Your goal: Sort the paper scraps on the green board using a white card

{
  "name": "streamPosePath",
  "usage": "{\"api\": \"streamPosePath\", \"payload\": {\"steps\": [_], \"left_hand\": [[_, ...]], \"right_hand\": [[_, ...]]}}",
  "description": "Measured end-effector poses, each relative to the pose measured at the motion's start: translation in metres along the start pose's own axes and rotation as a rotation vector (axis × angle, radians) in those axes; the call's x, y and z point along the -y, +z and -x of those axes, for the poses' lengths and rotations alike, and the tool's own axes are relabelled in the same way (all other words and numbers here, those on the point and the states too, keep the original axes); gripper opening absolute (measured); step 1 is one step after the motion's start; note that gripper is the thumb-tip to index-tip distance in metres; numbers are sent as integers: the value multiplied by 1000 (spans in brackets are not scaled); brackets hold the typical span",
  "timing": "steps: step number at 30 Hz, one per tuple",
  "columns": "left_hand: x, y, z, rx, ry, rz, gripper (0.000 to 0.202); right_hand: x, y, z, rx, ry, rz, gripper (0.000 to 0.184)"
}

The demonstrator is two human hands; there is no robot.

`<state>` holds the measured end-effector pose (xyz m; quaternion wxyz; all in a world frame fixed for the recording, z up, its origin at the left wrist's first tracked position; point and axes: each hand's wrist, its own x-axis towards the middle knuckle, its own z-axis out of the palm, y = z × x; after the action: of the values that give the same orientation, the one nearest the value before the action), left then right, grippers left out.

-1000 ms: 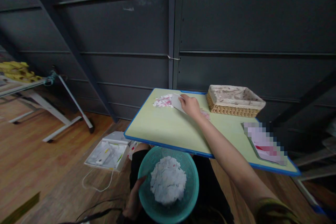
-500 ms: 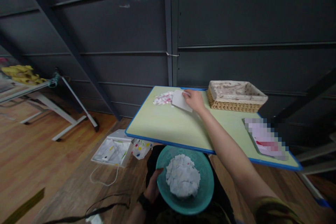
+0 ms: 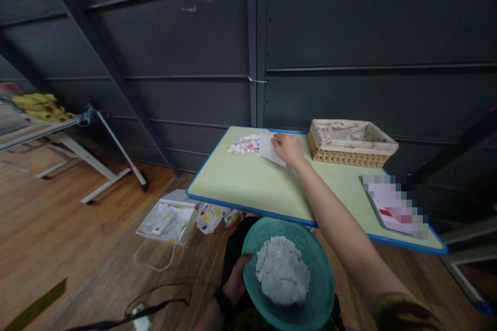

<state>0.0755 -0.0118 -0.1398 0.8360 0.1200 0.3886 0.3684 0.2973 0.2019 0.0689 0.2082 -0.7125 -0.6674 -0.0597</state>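
My right hand [image 3: 288,149] reaches across the green table [image 3: 252,186] and is closed on a white card [image 3: 269,148], whose edge rests against a heap of pink and white paper scraps [image 3: 244,145] at the far left of the table. My left hand [image 3: 237,282] grips the rim of a teal plastic basket [image 3: 314,274] held below the table's near edge. The basket holds a pile of white paper scraps [image 3: 281,276].
A wicker tray [image 3: 351,156] stands at the table's far right, and a blurred paper sheet [image 3: 394,207] lies near the right edge. On the wooden floor lie a white box [image 3: 166,217] with a cable and a spotted bag [image 3: 212,215]. A white-legged table [image 3: 73,152] stands at left.
The teal basket and my left hand have moved right under the table's edge. My right hand with the card has shifted slightly toward the far edge, still beside the scraps.
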Motion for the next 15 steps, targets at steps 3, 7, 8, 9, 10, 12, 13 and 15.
{"api": "streamPosePath", "payload": {"steps": [3, 7, 8, 9, 10, 12, 13, 15], "left_hand": [[-1, 1, -1, 15, -8, -11, 34], [-2, 1, -3, 38, 3, -7, 34], [-2, 1, -4, 40, 4, -2, 35], [-3, 1, -5, 38, 5, 4, 35], [-3, 1, -6, 33, 4, 10, 36], [-3, 1, -8, 32, -3, 25, 37], [-3, 1, -8, 38, -7, 31, 38], [-3, 0, -9, 47, -19, 42, 40]], "right_hand": [[0, -3, 2, -39, 60, 66, 39], [1, -6, 3, -39, 37, 66, 39], [1, -7, 3, -24, 18, 61, 38], [1, -7, 3, -7, 5, 60, 37], [1, -7, 3, 3, 1, 62, 37], [1, -8, 3, 0, 18, 69, 37], [0, -8, 3, -7, 27, 69, 37], [0, -9, 3, -12, 29, 64, 37]]}}
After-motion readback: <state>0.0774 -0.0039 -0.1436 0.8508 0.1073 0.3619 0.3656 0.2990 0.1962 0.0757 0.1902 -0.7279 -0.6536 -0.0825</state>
